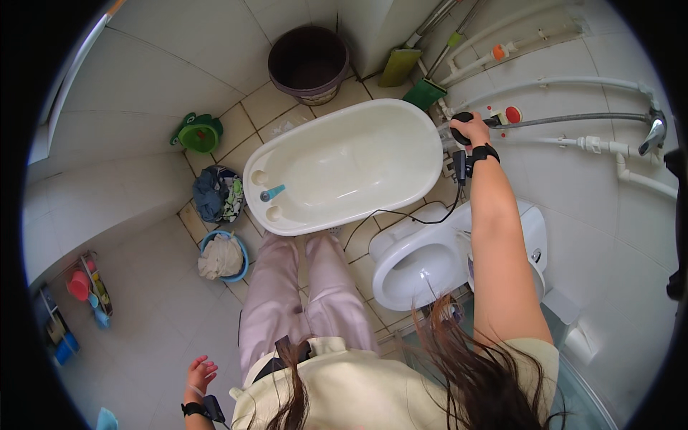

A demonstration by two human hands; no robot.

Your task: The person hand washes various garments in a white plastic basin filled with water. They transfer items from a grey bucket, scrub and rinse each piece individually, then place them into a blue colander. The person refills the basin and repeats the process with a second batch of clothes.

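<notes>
My right hand (pixel 472 130) is stretched out past the right end of a white plastic baby bathtub (pixel 371 156), closed around a black shower head (pixel 461 128) joined to a grey hose (pixel 575 117). My left hand (pixel 202 372) is at the lower left, holding nothing, its fingers slightly curled and apart. The tub stands on the tiled floor before my legs, and a blue and grey drain plug (pixel 272 193) lies at its left end. Whether water runs from the shower head cannot be seen.
Right of my legs is a white toilet (pixel 382 285). Left of the tub are a basin of dark clothes (pixel 209 193), a blue basin with a pale cloth (pixel 245 257) and a green frog-shaped potty (pixel 200 135). Behind stand a dark bucket (pixel 308 64) and a green mop (pixel 424 94). A thin cable crosses near the tub.
</notes>
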